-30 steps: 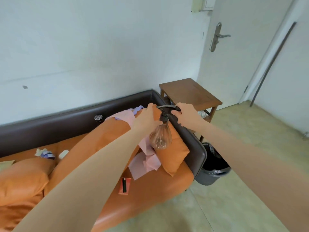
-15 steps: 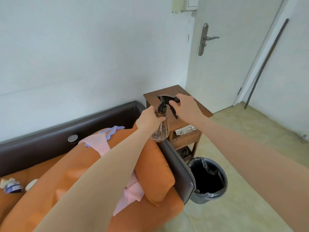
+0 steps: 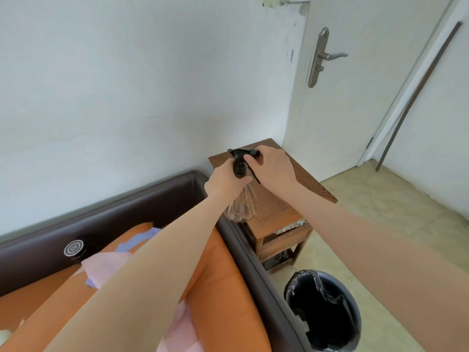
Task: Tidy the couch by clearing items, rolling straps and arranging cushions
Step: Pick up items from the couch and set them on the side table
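Note:
A clear spray bottle (image 3: 243, 205) with a black trigger head hangs upright over the left edge of a wooden side table (image 3: 313, 184). My left hand (image 3: 224, 181) grips its neck. My right hand (image 3: 272, 167) holds the black trigger head from the right. Below my arms lies the couch, with an orange cushion (image 3: 228, 288) against the dark brown armrest (image 3: 256, 260). Pink and purple cloths (image 3: 109, 262) lie on the cushions behind my left arm.
A round black jar with a patterned lid (image 3: 74, 248) sits by the couch's dark backrest. A grey bin with a black liner (image 3: 327, 311) stands on the floor beside the armrest. The side table has lower shelves holding items. A white door (image 3: 355, 72) is behind it.
Both hands carried the spray bottle from above the couch armrest to the right, over the side table. My view followed to the right, and the couch's left part left the frame.

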